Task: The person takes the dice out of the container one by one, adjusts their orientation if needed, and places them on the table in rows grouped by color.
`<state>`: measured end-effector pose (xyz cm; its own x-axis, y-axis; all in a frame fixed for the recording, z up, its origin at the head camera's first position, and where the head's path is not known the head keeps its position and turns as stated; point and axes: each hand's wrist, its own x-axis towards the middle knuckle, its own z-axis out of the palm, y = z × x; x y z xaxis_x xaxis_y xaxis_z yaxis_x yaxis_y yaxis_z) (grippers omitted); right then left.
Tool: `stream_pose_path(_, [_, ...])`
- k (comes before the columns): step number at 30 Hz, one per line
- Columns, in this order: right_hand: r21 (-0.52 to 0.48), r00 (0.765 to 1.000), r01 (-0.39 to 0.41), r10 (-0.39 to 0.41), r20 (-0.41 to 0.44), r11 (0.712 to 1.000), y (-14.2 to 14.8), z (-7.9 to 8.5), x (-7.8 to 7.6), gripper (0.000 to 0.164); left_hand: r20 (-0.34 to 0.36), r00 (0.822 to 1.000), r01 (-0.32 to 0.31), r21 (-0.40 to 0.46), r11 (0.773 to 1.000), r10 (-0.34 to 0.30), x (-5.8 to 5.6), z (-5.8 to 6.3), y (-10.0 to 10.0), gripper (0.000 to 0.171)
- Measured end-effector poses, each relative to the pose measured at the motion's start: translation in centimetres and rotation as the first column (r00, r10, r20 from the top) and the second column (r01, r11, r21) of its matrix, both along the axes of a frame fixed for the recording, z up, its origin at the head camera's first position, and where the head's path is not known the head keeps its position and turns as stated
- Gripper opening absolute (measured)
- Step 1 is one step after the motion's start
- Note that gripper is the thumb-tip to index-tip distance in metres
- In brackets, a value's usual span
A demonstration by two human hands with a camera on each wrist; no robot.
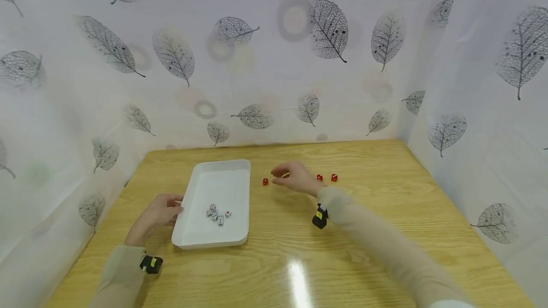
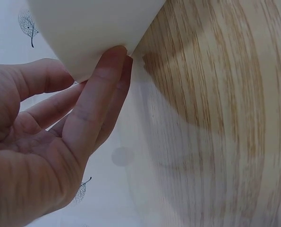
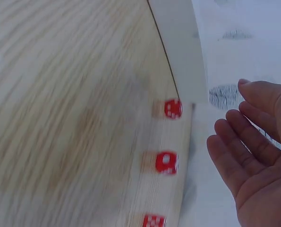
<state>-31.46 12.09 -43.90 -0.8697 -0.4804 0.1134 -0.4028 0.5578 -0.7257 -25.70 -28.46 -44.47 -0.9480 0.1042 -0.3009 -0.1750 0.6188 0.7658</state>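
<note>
A white rectangular tray [image 1: 235, 189] sits on the table, several white dice [image 1: 214, 213] clustered in its near half. At its left side, my left hand [image 1: 160, 213] pinches the tray wall; the left wrist view shows the fingers [image 2: 95, 104] pressed against the outside of the tray [image 2: 93, 33]. My right hand [image 1: 297, 178] hovers over the table right of the tray, fingers loosely bent and holding nothing. Left of its fingertips lies a red die [image 1: 265, 181]. Two more red dice [image 1: 334, 178] lie to its right. In the right wrist view, red dice [image 3: 166, 163] line up beside the relaxed hand [image 3: 258, 151].
The wood-grain table [image 1: 274, 274] is bordered at the back and both sides by a pale curtain [image 1: 274, 61] with a leaf print. Each wrist carries a small black camera [image 1: 320, 216] on a strap.
</note>
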Motion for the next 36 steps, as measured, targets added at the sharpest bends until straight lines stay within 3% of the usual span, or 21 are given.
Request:
stream_pose_path(18, [0.176,0.979,-0.17,0.187,-0.083,0.97,-8.4,0.6,1.3,0.043,-0.006,1.0,0.006,-0.034,0.999,-0.007,0.1,0.1,0.0,0.044])
stream_pose_path(28, [0.308,0.949,-0.284,0.311,-0.042,0.908,-11.4,-0.2,1.3,0.041,0.004,1.0,-0.004,-0.029,1.0,0.004,0.1,0.1,0.0,0.044])
stream_pose_path(32, [0.36,0.946,-0.298,0.323,-0.012,0.884,-12.3,-0.5,1.4,0.042,0.006,1.0,-0.001,-0.018,1.0,0.001,0.1,0.1,0.0,0.044])
stream_pose_path(36, [0.38,0.953,-0.288,0.301,0.028,0.879,-12.9,-0.7,1.4,0.046,0.013,1.0,-0.007,-0.028,1.0,0.008,0.0,0.1,0.0,0.045])
